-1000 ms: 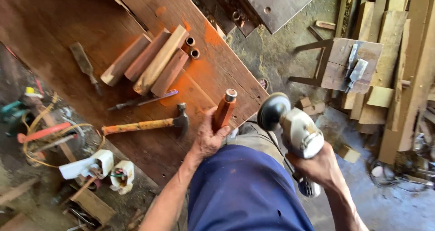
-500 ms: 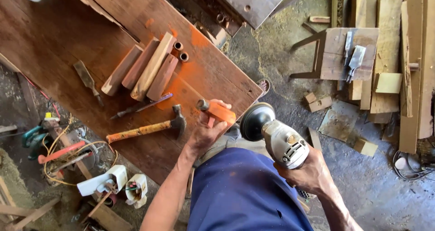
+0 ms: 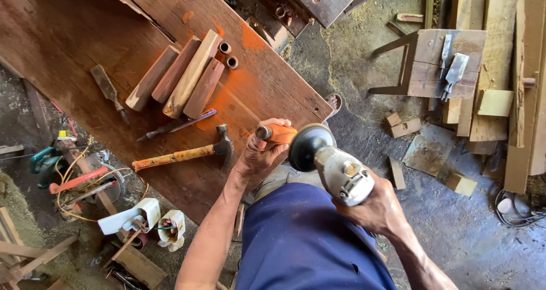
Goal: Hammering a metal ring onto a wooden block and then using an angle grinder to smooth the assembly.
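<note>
Hands: left [image 3: 259, 153] grips wooden cylinder [image 3: 277, 133] against right-held grinder [image 3: 333, 165].

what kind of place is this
Most likely a rough woodworking shop: a worn reddish wooden workbench carrying cut wooden blocks and a wooden-handled claw hammer, with offcut planks piled on the sawdusty floor.

A worn reddish wooden counter [image 3: 68, 45] carries four wood blocks [image 3: 176, 76] side by side, two small rings [image 3: 228, 55], a chisel [image 3: 108, 91], a screwdriver [image 3: 176, 125] and a hammer [image 3: 182, 153].
</note>
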